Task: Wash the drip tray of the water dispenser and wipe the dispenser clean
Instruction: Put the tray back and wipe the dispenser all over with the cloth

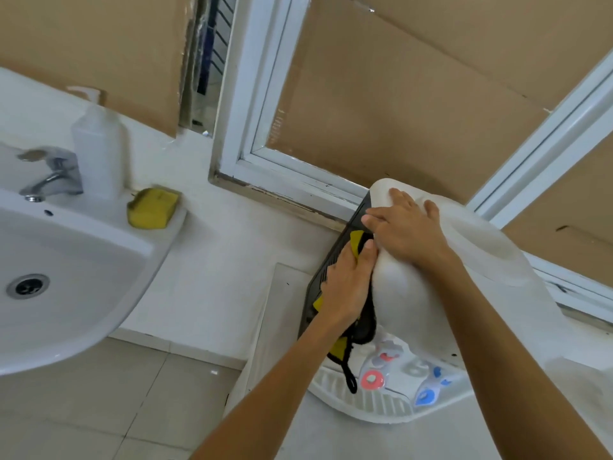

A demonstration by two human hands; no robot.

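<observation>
The wiping step is in hand, judging by how things lie. The water dispenser stands on a low white cabinet below the window frame, in the corner to the right of the sink. The left hand presses a yellow cloth against the dispenser's dark left side panel, its fingers lying fairly straight over the cloth with yellow showing above the fingertips and again below the wrist, where a black strap or trim hangs down. The right hand lies flat and spread on the white top of the dispenser, just above and touching close to the left hand, seemingly steadying the body while the other rubs.

The drip tray sits in place at the front foot of the dispenser, under the red and blue taps, well below both hands and untouched by either. Whether it has been washed cannot be told from here.

The next move probably calls for drawing the cloth along the ribbed panel with firm pressure while the right hand holds the top, since the dispenser stands near the cabinet's front edge and might shift. A yellow sponge and a soap bottle wait on the sink's rim beside the tap.
</observation>
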